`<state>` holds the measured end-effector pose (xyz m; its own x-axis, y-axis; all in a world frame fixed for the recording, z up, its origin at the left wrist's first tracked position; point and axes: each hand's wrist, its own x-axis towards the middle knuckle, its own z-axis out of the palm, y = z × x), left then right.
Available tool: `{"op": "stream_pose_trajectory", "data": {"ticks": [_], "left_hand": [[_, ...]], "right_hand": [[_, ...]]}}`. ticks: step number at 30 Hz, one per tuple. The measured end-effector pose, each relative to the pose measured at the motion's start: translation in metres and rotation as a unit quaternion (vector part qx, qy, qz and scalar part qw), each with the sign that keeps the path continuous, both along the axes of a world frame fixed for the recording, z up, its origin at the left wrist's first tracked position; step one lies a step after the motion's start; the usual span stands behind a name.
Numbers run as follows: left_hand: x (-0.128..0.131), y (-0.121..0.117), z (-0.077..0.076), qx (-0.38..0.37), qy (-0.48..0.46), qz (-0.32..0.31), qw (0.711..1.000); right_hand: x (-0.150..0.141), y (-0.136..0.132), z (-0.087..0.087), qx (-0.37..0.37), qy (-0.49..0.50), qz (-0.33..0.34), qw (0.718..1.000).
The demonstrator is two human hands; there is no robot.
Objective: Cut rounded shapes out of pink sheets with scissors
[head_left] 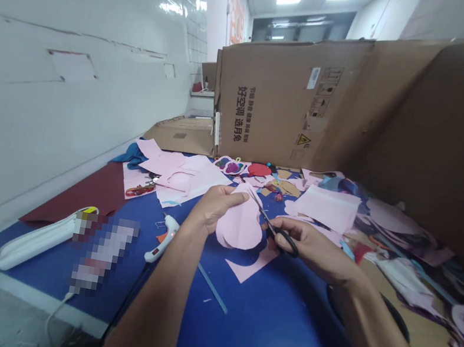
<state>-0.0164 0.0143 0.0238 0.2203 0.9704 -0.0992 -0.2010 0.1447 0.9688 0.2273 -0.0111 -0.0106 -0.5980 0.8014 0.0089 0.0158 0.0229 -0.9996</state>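
Pinched in my left hand [218,206] is a pink paper cutout [241,226] with rounded lobes, in what looks like more than one layer. My right hand [293,235] grips black-handled scissors [284,240], fingers in the loops. Their blades lie along the upper right edge of the cutout; how far they are parted is hard to tell. Below the cutout, a curved pink paper offcut [248,269] hangs or lies near the scissors. A white glue gun [163,238] rests on the blue table left of my left forearm.
Pink sheets [195,176] and a dark red sheet [80,194] lie left. A white lamp-like device [41,238] with a cord sits at the near left. Scraps and a folded pink sheet [327,208] cover the right. A large cardboard box [280,104] walls off the back.
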Motion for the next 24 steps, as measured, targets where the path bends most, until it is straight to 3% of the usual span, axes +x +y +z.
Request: {"op": "stream_pose_trajectory", "data": {"ticks": [24], "left_hand": [[0.0026,0.0007,-0.0009,-0.014,0.022,0.009,1.0]], "right_hand": [[-0.0004,0.0012,0.0003,0.011,-0.013,-0.02,1.0]]}}
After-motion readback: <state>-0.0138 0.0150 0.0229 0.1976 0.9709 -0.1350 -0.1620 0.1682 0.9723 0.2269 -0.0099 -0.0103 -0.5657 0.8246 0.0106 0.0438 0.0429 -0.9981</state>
